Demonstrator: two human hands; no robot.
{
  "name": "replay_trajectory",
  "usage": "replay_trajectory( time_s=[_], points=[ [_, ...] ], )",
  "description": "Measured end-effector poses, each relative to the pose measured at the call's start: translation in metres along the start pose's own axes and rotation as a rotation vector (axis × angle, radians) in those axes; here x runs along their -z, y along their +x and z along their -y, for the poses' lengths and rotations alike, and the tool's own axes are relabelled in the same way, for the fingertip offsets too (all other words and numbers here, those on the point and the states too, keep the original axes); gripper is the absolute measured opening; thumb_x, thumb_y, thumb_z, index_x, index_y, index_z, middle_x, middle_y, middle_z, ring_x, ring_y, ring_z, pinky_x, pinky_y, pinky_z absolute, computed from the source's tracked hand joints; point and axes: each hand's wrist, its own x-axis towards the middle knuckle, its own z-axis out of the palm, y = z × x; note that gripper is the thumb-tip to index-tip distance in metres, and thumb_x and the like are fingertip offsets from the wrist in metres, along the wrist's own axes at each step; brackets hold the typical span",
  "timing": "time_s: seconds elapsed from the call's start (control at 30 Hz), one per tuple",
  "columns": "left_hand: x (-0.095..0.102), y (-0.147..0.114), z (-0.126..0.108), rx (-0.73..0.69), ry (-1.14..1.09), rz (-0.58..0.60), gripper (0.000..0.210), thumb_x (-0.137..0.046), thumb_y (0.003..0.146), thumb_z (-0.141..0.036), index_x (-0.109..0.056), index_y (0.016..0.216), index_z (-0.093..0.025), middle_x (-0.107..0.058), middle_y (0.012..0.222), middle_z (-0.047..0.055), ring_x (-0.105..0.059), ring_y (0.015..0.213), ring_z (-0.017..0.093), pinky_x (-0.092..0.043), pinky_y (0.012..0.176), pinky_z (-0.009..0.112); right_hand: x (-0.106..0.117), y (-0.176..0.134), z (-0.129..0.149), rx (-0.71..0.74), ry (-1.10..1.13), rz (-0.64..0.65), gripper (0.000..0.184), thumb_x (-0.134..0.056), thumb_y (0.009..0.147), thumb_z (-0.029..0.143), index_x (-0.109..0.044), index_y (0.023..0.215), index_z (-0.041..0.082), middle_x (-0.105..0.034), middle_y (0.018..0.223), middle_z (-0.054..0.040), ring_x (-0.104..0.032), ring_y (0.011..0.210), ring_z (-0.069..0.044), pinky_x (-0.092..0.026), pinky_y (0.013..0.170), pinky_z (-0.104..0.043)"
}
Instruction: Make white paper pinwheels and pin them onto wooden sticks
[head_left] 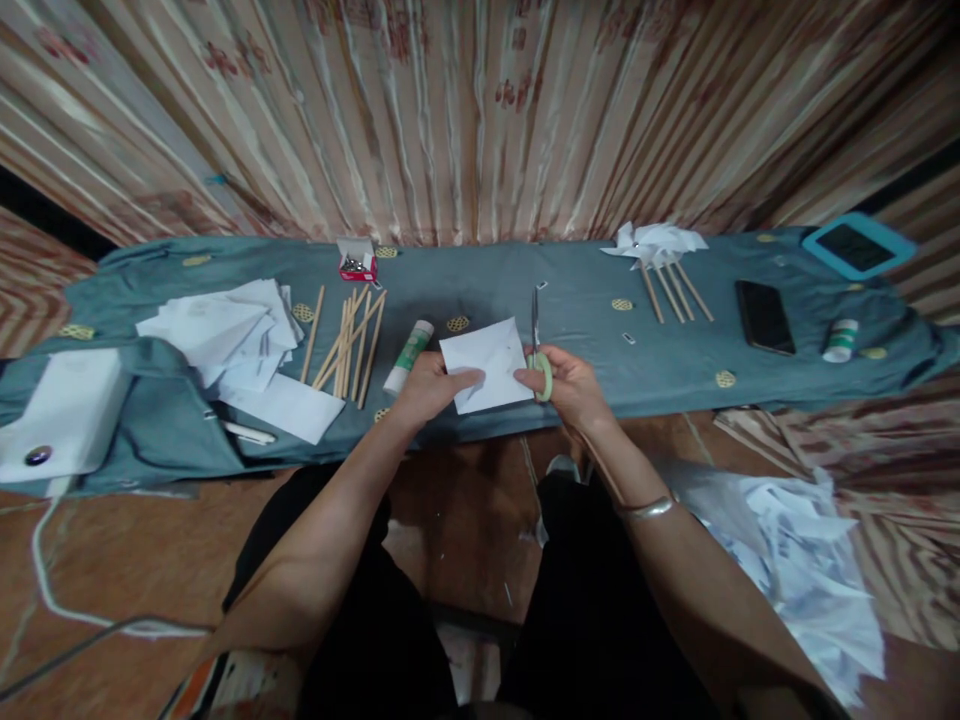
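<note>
A square of white paper [491, 350] is held up over the front edge of the cloth-covered table. My left hand [435, 388] pinches its left side, thumb on top. At the right side, my right hand [566, 385] has its thumb at the paper's edge and also holds scissors [542, 375] with pale green handles, blades pointing away from me. Just left of the paper lies a green and white glue stick [409, 356]. Several wooden sticks [345, 340] are spread further left, beside a pile of white paper sheets [217, 330].
A red box of small metal pieces [357, 262] sits at the back. White paper pinwheels on sticks [660, 245], a black phone [765, 316], a second glue stick [841, 340] and a blue-framed device [859, 247] lie right. Far left is a white corded device [67, 410]; paper-filled plastic [802, 560] rests on the floor.
</note>
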Motion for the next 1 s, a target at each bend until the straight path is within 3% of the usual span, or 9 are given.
replay_trajectory(
  time_s=[0.23,0.5,0.7,0.83,1.0],
  points=[
    [0.003,0.004,0.001,0.003,0.014,-0.092,0.022,-0.078,0.050,-0.027,-0.072,0.065,-0.012,-0.066,0.065,0.003,-0.055,0.054,0.013,-0.041,0.051,0.024,-0.009,-0.002,-0.001,-0.047,0.018,0.017,0.052,-0.090,0.035,0.035,-0.062,0.075,0.018,-0.060,0.055,0.0081,-0.049,0.046,-0.006,-0.039,0.045,-0.020],
    [0.000,0.003,-0.002,-0.055,-0.118,-0.193,0.028,-0.081,0.049,-0.032,-0.073,0.069,-0.013,-0.068,0.067,0.002,-0.057,0.056,0.013,-0.044,0.056,0.026,-0.013,-0.007,-0.002,0.028,-0.031,0.021,0.047,-0.083,0.053,0.050,-0.062,0.079,0.018,-0.059,0.055,0.0054,-0.050,0.047,-0.007,-0.034,0.043,-0.019],
    [0.014,0.009,-0.013,-0.130,-0.192,-0.270,0.029,-0.082,0.048,-0.032,-0.073,0.068,-0.013,-0.069,0.064,0.001,-0.059,0.060,0.014,-0.046,0.063,0.027,0.001,-0.016,0.002,-0.045,-0.120,0.270,0.049,-0.071,0.070,0.058,-0.068,0.096,0.017,-0.068,0.074,-0.0024,-0.058,0.060,-0.010,-0.040,0.050,-0.020],
    [0.022,0.010,-0.016,-0.176,-0.202,-0.275,0.026,-0.082,0.050,-0.031,-0.073,0.069,-0.014,-0.069,0.062,0.001,-0.061,0.059,0.015,-0.047,0.065,0.028,0.010,-0.022,0.006,-0.103,-0.207,0.433,0.052,-0.071,0.069,0.059,-0.069,0.099,0.016,-0.068,0.077,-0.0039,-0.057,0.062,-0.011,-0.040,0.052,-0.021],
    [0.027,0.012,-0.011,-0.196,-0.143,-0.271,0.027,-0.081,0.052,-0.032,-0.073,0.070,-0.014,-0.069,0.064,0.001,-0.062,0.062,0.016,-0.048,0.066,0.029,0.013,-0.023,0.005,-0.141,-0.257,0.494,0.054,-0.073,0.068,0.059,-0.070,0.100,0.016,-0.066,0.074,-0.0027,-0.056,0.062,-0.010,-0.043,0.053,-0.021]
  ],
)
